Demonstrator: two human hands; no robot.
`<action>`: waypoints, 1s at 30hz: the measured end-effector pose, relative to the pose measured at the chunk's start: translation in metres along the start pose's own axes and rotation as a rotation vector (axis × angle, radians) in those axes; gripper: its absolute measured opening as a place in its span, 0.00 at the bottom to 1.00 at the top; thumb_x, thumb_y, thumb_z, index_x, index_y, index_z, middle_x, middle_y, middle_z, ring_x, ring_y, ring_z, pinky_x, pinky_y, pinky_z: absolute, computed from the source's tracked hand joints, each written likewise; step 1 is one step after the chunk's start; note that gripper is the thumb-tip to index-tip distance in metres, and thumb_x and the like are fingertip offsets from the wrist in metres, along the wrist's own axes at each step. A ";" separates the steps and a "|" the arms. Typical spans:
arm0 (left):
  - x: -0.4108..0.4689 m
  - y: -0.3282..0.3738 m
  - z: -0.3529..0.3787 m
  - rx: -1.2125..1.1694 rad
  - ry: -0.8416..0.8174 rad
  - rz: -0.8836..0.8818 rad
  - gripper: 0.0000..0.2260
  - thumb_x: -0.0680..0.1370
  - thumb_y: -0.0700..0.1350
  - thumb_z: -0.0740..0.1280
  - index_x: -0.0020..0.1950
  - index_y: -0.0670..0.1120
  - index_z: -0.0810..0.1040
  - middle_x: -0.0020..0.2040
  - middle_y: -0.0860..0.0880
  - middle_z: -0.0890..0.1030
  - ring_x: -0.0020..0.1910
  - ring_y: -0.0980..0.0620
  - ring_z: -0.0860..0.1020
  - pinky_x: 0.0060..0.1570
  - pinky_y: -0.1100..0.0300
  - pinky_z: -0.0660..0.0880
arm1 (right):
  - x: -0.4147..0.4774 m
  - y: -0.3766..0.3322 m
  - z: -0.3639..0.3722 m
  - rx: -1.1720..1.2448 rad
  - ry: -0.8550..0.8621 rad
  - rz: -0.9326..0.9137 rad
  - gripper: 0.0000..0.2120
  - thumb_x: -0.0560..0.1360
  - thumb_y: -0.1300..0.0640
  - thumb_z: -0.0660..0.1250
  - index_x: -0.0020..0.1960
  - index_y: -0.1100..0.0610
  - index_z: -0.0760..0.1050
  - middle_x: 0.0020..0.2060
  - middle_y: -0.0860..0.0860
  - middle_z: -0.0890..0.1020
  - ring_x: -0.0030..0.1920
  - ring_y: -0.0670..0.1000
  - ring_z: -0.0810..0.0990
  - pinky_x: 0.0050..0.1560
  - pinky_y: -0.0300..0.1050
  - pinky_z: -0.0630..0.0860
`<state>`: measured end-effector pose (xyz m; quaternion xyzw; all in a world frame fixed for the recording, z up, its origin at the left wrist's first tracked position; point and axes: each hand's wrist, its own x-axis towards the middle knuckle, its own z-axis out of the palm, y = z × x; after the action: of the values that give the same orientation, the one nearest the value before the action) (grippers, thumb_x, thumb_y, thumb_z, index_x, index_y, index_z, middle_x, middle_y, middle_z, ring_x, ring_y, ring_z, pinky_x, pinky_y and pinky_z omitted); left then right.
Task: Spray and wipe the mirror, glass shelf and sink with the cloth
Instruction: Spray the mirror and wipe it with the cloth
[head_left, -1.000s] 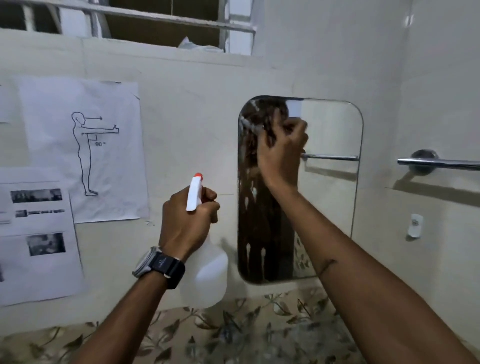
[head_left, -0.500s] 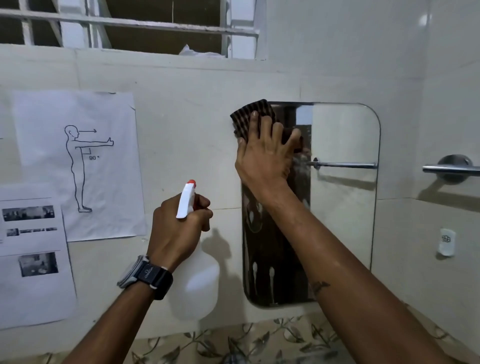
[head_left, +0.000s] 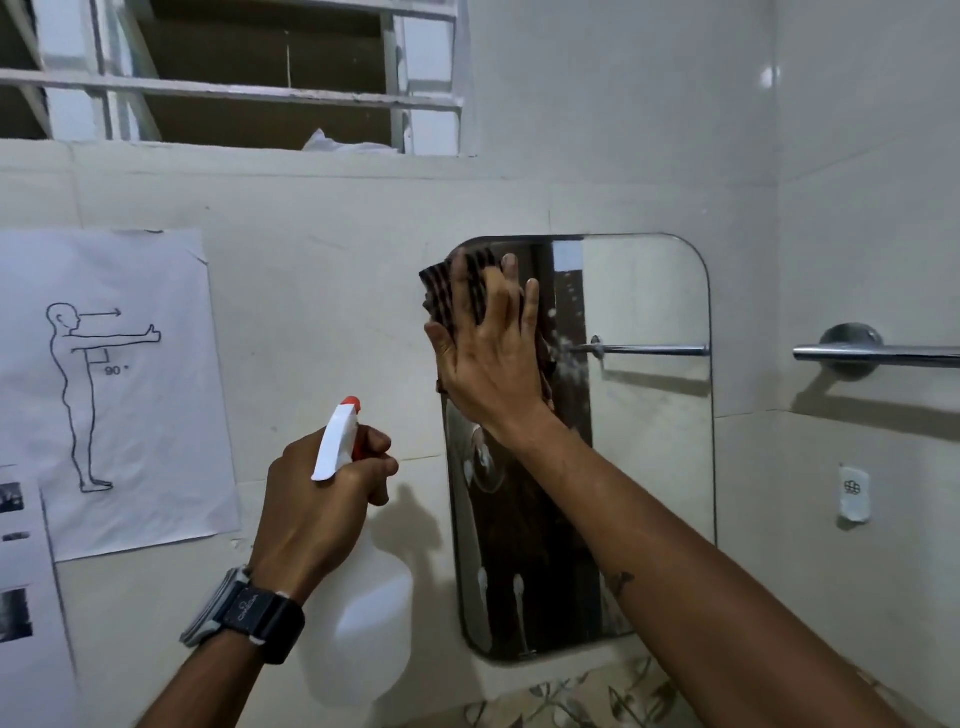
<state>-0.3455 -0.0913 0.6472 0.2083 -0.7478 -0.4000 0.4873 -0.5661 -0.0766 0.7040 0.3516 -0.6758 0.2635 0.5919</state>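
Note:
A rounded rectangular mirror (head_left: 649, 467) hangs on the cream tiled wall, with spray droplets and runs on its left half. My right hand (head_left: 488, 358) presses a dark striped cloth (head_left: 441, 296) flat against the mirror's upper left corner, fingers spread over it. My left hand (head_left: 322, 493), with a black watch on the wrist, grips a white spray bottle (head_left: 363, 623) with a red-tipped nozzle, held left of the mirror and apart from it. Neither the glass shelf nor the sink is in view.
A chrome towel bar (head_left: 878, 354) sticks out from the right wall. A small white fitting (head_left: 853, 491) sits below it. Paper sheets with a figure drawing (head_left: 104, 384) are taped to the wall at left. A barred window opening (head_left: 234, 93) is above. Leaf-patterned tiles (head_left: 571, 696) run below the mirror.
My right hand has flattened on the cloth and slid it across the mirror's upper left corner. The view has tilted up, so mirror and hands sit lower. The spray bottle stays in my left hand.

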 end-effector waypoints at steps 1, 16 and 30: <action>0.002 0.003 0.002 0.009 -0.004 0.007 0.09 0.62 0.45 0.65 0.39 0.51 0.81 0.37 0.44 0.86 0.44 0.41 0.85 0.55 0.40 0.79 | -0.002 0.001 0.001 0.000 0.010 -0.013 0.32 0.85 0.40 0.50 0.82 0.57 0.53 0.78 0.64 0.60 0.81 0.66 0.50 0.78 0.68 0.48; 0.035 0.038 0.050 0.006 -0.065 0.112 0.10 0.60 0.44 0.65 0.35 0.54 0.84 0.41 0.46 0.86 0.46 0.38 0.84 0.54 0.41 0.80 | -0.004 0.097 0.007 0.049 0.075 0.181 0.30 0.84 0.43 0.49 0.83 0.53 0.52 0.83 0.56 0.52 0.83 0.58 0.49 0.80 0.60 0.51; 0.030 0.052 0.124 -0.057 -0.192 0.136 0.09 0.60 0.43 0.65 0.36 0.43 0.82 0.42 0.45 0.87 0.54 0.42 0.84 0.57 0.41 0.82 | -0.018 0.212 0.004 0.033 0.091 0.390 0.28 0.85 0.46 0.49 0.83 0.55 0.52 0.82 0.57 0.54 0.82 0.59 0.51 0.80 0.60 0.54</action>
<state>-0.4652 -0.0322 0.6804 0.1039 -0.7919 -0.4051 0.4451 -0.7344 0.0531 0.6981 0.2115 -0.6993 0.3998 0.5537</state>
